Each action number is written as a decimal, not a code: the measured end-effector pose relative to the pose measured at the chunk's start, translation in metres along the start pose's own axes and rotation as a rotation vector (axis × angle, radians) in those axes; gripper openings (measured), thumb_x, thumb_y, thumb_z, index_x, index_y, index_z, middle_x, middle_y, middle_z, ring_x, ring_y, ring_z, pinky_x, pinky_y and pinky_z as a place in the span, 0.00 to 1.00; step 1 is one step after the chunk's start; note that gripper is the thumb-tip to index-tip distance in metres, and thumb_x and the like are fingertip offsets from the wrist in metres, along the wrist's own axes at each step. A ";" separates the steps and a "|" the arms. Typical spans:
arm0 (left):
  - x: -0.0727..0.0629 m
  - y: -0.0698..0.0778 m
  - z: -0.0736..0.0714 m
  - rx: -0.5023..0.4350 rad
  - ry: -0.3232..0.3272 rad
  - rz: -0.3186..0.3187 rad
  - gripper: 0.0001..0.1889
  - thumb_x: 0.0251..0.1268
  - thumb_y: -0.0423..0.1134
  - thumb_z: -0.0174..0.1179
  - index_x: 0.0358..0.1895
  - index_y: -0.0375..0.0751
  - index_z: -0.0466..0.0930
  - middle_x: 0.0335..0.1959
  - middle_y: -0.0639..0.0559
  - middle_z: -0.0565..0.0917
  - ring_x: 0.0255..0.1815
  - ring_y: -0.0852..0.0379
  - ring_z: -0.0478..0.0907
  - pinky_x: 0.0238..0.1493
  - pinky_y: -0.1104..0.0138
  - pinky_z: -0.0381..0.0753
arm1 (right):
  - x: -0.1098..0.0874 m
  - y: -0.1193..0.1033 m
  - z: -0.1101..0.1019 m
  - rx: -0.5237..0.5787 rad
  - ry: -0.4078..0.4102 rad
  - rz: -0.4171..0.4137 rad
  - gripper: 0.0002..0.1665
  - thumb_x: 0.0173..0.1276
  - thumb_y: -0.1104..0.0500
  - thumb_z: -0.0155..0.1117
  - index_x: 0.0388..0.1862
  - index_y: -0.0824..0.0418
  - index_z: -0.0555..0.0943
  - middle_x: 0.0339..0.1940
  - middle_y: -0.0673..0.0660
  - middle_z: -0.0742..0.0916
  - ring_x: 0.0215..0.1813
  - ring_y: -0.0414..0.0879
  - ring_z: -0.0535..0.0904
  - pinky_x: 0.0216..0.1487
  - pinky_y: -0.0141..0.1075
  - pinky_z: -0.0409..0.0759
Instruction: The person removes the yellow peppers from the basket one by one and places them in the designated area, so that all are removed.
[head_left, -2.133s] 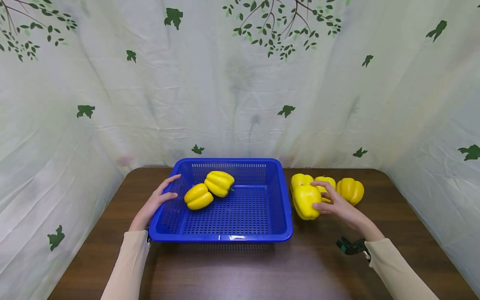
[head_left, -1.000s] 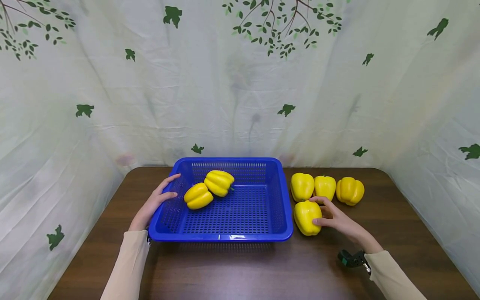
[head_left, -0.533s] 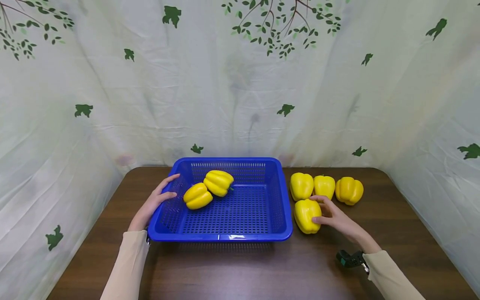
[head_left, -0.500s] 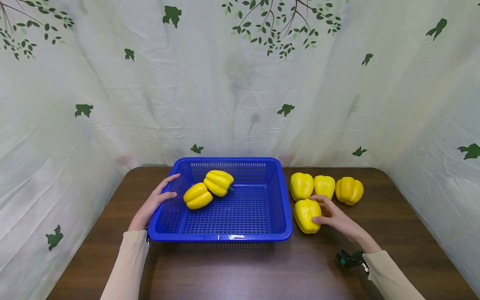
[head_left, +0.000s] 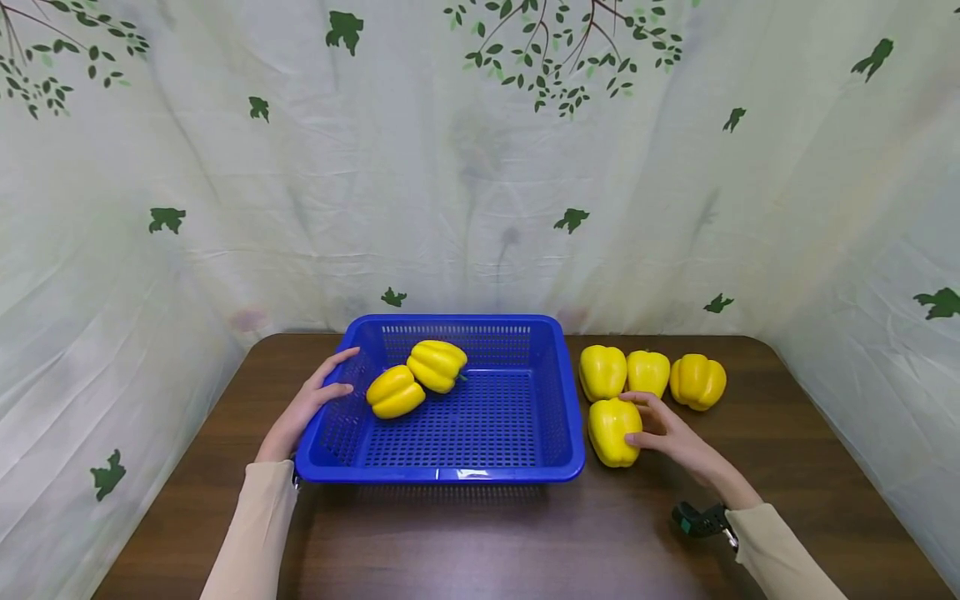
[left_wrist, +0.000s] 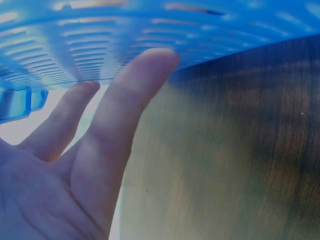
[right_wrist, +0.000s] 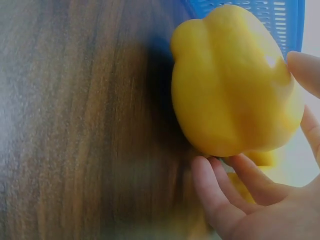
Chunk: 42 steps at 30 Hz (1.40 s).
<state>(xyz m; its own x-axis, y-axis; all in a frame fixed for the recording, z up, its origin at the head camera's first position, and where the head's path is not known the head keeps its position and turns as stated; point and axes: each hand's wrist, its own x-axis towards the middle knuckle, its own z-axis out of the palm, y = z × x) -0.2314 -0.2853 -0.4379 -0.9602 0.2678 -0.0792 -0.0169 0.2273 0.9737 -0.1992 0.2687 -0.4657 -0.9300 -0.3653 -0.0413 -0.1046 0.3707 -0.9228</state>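
Note:
My right hand holds a yellow bell pepper on the table beside the basket's right wall. In the right wrist view, several fingertips touch the pepper's stem end and another digit meets its side. My left hand rests along the left side of a blue plastic basket, its fingers extended. The left wrist view has two straight digits against the slotted wall. Inside the basket lie two yellow bell peppers, one in front and one behind with a green stem.
Behind the held pepper, three more yellow bell peppers stand in a row: a left one, a middle one and a right one. All rest on a dark wooden table. A leaf-patterned cloth hangs behind.
My right hand has brought the bell pepper nearer, away from the back row, then stayed almost still. The left hand and the basket have hardly moved.

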 end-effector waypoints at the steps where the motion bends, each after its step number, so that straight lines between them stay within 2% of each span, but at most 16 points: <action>1: 0.000 0.000 0.000 0.001 0.000 0.001 0.33 0.72 0.42 0.48 0.76 0.55 0.46 0.76 0.40 0.41 0.65 0.27 0.57 0.52 0.41 0.72 | 0.000 0.000 0.000 0.007 0.004 -0.004 0.34 0.67 0.57 0.62 0.69 0.60 0.61 0.68 0.69 0.65 0.66 0.67 0.61 0.58 0.56 0.68; 9: 0.002 -0.003 -0.002 0.002 -0.005 -0.003 0.32 0.72 0.42 0.48 0.76 0.56 0.48 0.76 0.40 0.42 0.64 0.28 0.58 0.52 0.43 0.74 | 0.000 -0.002 -0.006 0.079 0.025 -0.025 0.32 0.69 0.60 0.59 0.69 0.65 0.61 0.67 0.71 0.66 0.62 0.67 0.67 0.55 0.39 0.73; 16: 0.003 -0.003 -0.003 0.003 -0.011 -0.003 0.32 0.72 0.43 0.48 0.76 0.56 0.48 0.76 0.40 0.42 0.63 0.28 0.60 0.51 0.46 0.75 | 0.002 -0.008 -0.010 0.095 0.040 -0.049 0.32 0.70 0.61 0.58 0.68 0.69 0.60 0.66 0.73 0.67 0.64 0.69 0.65 0.56 0.35 0.71; 20: 0.004 -0.003 -0.003 0.010 -0.006 -0.005 0.31 0.73 0.42 0.48 0.76 0.56 0.48 0.75 0.40 0.43 0.62 0.29 0.60 0.51 0.47 0.76 | 0.004 -0.013 -0.013 0.119 0.037 -0.076 0.31 0.71 0.62 0.56 0.67 0.72 0.59 0.66 0.75 0.67 0.65 0.70 0.64 0.53 0.29 0.72; 29: 0.002 0.000 -0.002 -0.010 -0.010 -0.008 0.31 0.73 0.41 0.47 0.76 0.57 0.48 0.76 0.40 0.42 0.63 0.30 0.60 0.51 0.47 0.75 | 0.011 -0.027 -0.016 0.146 0.034 -0.109 0.27 0.72 0.65 0.53 0.67 0.71 0.59 0.66 0.75 0.65 0.65 0.73 0.62 0.53 0.27 0.73; 35: 0.002 0.001 -0.002 -0.031 -0.014 0.002 0.31 0.74 0.40 0.46 0.76 0.54 0.48 0.76 0.41 0.41 0.64 0.30 0.59 0.50 0.50 0.76 | 0.017 -0.036 -0.016 0.130 0.033 -0.131 0.27 0.72 0.64 0.54 0.67 0.70 0.61 0.66 0.72 0.67 0.64 0.71 0.63 0.53 0.27 0.73; 42: 0.002 0.000 -0.001 -0.041 -0.017 0.004 0.31 0.74 0.39 0.46 0.76 0.53 0.47 0.76 0.40 0.42 0.63 0.30 0.60 0.49 0.51 0.77 | 0.026 -0.052 -0.011 0.140 -0.004 -0.199 0.25 0.73 0.65 0.53 0.66 0.70 0.62 0.65 0.74 0.67 0.64 0.71 0.64 0.54 0.30 0.74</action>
<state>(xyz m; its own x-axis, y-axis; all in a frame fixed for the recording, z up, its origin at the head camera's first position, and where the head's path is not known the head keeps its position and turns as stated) -0.2342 -0.2859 -0.4375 -0.9556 0.2841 -0.0788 -0.0251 0.1876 0.9819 -0.2218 0.2495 -0.4148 -0.8946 -0.4224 0.1458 -0.2358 0.1691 -0.9570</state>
